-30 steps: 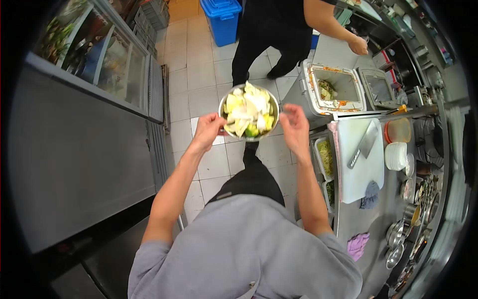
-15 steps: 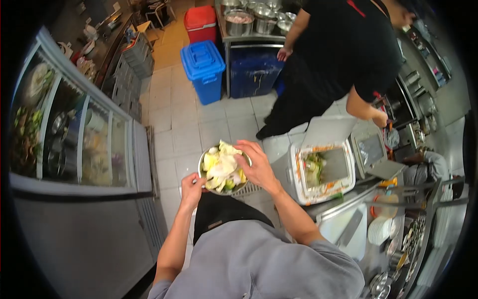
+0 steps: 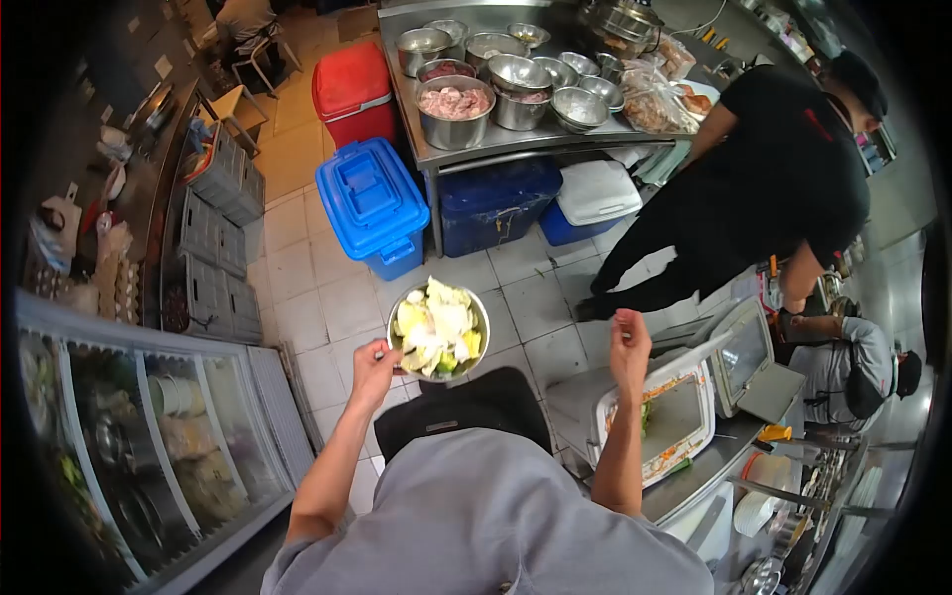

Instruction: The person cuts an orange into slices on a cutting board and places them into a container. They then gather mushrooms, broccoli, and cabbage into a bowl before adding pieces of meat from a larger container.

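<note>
My left hand (image 3: pixel 373 371) is closed on the rim or handle of a metal bowl (image 3: pixel 480 342), at the bowl's left side. Pale and green cut vegetables (image 3: pixel 436 327) fill the bowl, which is held in front of my body. My right hand (image 3: pixel 629 345) is raised away from the bowl, over the back edge of an open white bin (image 3: pixel 699 436). Its fingers are curled together, and whether they hold anything is too small to tell. Orange and green scraps cling to the bin's rim.
A blue lidded bin (image 3: pixel 372 203) and a red cooler (image 3: pixel 352 94) stand ahead. Behind them, a steel table (image 3: pixel 436 157) bears bowls and a pot of meat. One person in black (image 3: pixel 754 178) stands at the right, another in grey (image 3: pixel 843 362) farther right. A glass-door fridge (image 3: pixel 149 436) is at left.
My right hand has left the vegetables and moved right to the bin. The view has shifted, showing more of the steel table. The person in black appears farther right.
</note>
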Tool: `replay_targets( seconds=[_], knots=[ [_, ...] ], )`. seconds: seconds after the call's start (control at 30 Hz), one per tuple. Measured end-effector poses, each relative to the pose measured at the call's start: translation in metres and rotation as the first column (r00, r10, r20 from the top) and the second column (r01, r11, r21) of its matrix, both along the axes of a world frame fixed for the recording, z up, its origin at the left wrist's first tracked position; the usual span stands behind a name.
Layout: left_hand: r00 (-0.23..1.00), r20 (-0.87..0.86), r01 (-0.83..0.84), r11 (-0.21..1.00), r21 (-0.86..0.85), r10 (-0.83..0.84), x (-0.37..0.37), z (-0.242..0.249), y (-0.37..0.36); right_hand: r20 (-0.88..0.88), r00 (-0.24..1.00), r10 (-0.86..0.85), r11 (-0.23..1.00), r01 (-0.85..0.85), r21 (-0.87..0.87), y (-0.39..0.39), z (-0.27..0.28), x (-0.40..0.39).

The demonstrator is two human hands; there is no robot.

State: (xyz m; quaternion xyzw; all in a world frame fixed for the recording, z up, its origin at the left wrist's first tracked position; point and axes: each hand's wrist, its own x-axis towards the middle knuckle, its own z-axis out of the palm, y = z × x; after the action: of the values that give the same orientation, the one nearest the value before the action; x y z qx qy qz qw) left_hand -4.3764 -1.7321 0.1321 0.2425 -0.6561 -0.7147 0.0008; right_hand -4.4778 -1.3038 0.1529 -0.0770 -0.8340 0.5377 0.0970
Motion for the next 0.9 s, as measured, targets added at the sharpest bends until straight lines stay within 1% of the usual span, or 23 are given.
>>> replay_targets(
  seconds=[0.03,0.1,0.17,0.3,0.37,0.43,0.5,0.57,0.6,0.67,0.7,0.73,0.77,0.8,0.83,0.9],
  knots=[
    [1.000,0.014,0.021,1.000,-0.007,-0.021,-0.030,0.010,-0.006,-0.039,0.999,-0.015,0.999,0.017,0.031,-0.004,0.001,-0.014],
    [0.999,-0.009,0.049,0.999,0.007,-0.049,-0.082,0.021,-0.019,0.023,0.999,-0.045,0.999,0.045,0.026,-0.013,0.005,-0.043],
    [0.997,-0.025,0.071,0.997,0.017,-0.071,-0.123,0.024,-0.029,0.035,0.999,-0.021,1.000,0.021,0.007,-0.020,-0.001,-0.076],
    [1.000,-0.030,0.007,0.998,0.060,-0.005,-0.203,0.034,-0.031,0.007,0.998,0.056,0.998,-0.056,-0.002,-0.044,0.000,-0.191],
    [0.998,-0.016,-0.055,0.997,0.058,0.056,-0.229,0.049,-0.030,-0.049,0.991,0.122,0.992,-0.121,0.025,-0.063,0.003,-0.259],
    [0.991,-0.019,-0.131,0.990,0.058,0.133,-0.254,0.059,-0.026,-0.129,0.978,0.164,0.985,-0.156,0.068,-0.095,0.025,-0.332],
    [0.975,-0.051,-0.214,0.975,0.067,0.217,-0.276,0.064,-0.026,-0.267,0.936,0.230,0.972,-0.206,0.116,-0.122,0.022,-0.405],
    [0.956,-0.046,-0.287,0.957,0.045,0.289,-0.294,0.085,-0.024,-0.396,0.867,0.302,0.925,-0.167,0.341,-0.156,0.036,-0.457],
    [0.948,-0.044,-0.315,0.948,0.037,0.317,-0.304,0.090,-0.021,-0.393,0.836,0.382,0.873,-0.187,0.450,-0.159,0.036,-0.483],
    [0.921,-0.089,-0.373,0.924,0.085,0.380,-0.322,0.092,-0.019,-0.330,0.775,0.539,0.731,-0.236,0.640,-0.165,0.029,-0.521],
    [0.904,-0.113,-0.401,0.909,0.112,0.413,-0.327,0.092,-0.021,-0.292,0.763,0.576,0.703,-0.280,0.654,-0.163,0.026,-0.530],
    [0.907,-0.134,-0.382,0.915,0.128,0.398,-0.331,0.090,-0.026,-0.261,0.746,0.613,0.672,-0.318,0.669,-0.160,0.025,-0.542],
    [0.900,-0.129,-0.401,0.906,0.133,0.417,-0.337,0.087,-0.028,-0.230,0.726,0.648,0.639,-0.354,0.683,-0.159,0.025,-0.553],
    [0.892,-0.121,-0.419,0.897,0.138,0.436,-0.345,0.098,-0.025,-0.304,0.731,0.611,0.711,-0.339,0.616,-0.157,0.033,-0.556],
    [0.885,-0.109,-0.437,0.888,0.142,0.452,-0.349,0.101,-0.024,-0.341,0.754,0.561,0.758,-0.302,0.578,-0.153,0.040,-0.558],
    [0.878,-0.109,-0.452,0.883,0.131,0.466,-0.359,0.098,-0.035,-0.401,0.801,0.444,0.846,-0.226,0.484,-0.141,0.053,-0.559]
  ],
)
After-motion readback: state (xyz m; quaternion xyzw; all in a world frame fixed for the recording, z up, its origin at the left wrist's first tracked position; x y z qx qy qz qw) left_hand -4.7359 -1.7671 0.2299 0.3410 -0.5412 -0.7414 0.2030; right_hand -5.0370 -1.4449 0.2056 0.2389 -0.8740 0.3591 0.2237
